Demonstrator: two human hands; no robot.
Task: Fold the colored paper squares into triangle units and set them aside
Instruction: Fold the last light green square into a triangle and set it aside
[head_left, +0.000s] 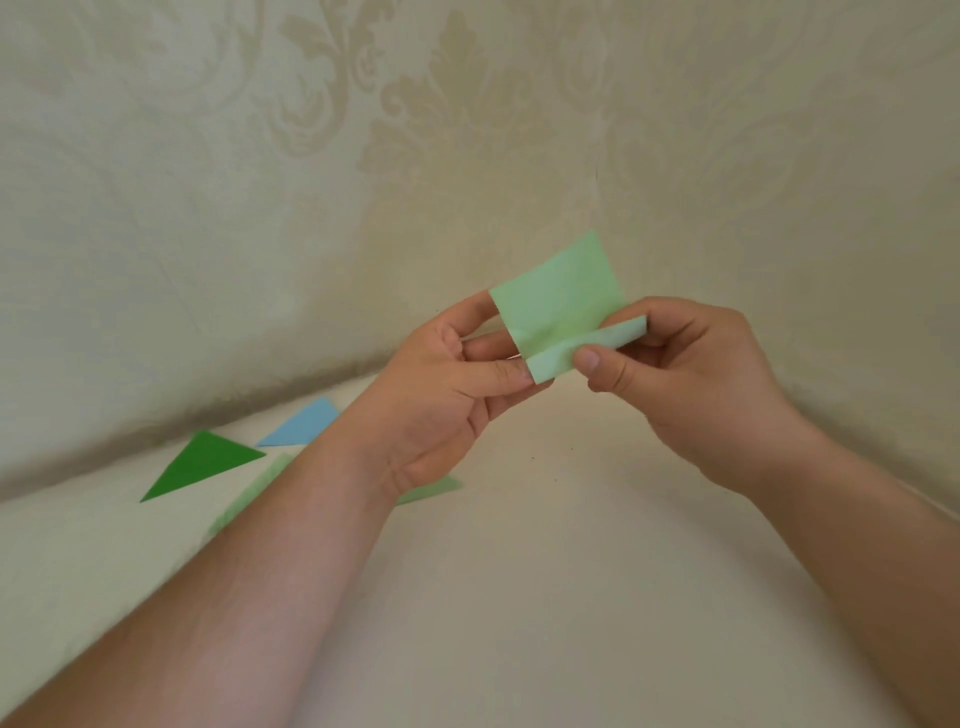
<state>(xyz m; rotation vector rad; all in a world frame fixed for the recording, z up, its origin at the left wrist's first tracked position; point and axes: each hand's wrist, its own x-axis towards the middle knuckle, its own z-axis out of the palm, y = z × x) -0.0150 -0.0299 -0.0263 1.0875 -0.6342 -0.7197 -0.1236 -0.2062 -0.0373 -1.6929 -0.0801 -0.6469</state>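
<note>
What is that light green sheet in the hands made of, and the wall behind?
Light green sheet: thin matte paper, judging by its sharp crease and curling lower flap. Wall: probably wallpaper or fabric, cream with a faint, slightly glossy floral pattern; the picture leaves that open.

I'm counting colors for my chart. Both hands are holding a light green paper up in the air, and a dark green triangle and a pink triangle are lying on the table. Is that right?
Not quite: no pink triangle. The head view shows a light blue triangle beside the dark green triangle on the table. The rest holds: the left hand and right hand hold the light green paper in the air.
</note>
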